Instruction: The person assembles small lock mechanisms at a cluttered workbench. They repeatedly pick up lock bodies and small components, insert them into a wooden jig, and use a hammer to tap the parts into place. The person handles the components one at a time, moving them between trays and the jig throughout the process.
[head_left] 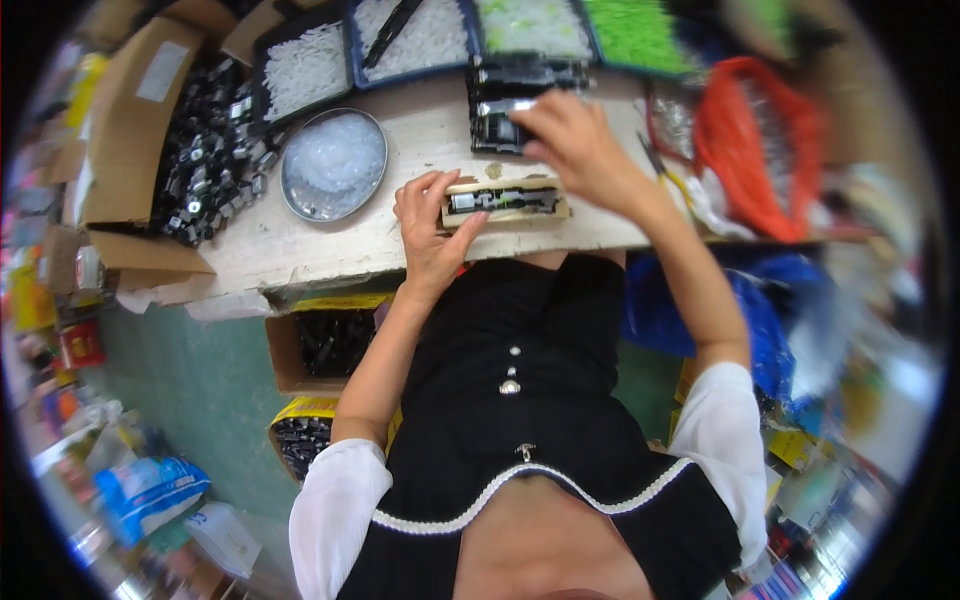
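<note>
My left hand (432,235) grips the left end of a small pale wooden holder (520,215) on the bench, thumb at its near side and fingers at its far side. In the holder lies a slim black part (505,200) with a light piece at its left end. Above the holder, my right hand (580,150) has its fingers bent beside a stack of black plastic parts (497,130). Motion blurs these fingertips, and whether they hold anything cannot be made out.
A round metal dish (335,165) of clear small pieces stands left of the holder. Beyond are trays of white pieces (305,72) and green pieces (635,35). A carton (130,140) spills black parts at left; yellow-handled pliers (672,178) and a red bag (715,130) lie right.
</note>
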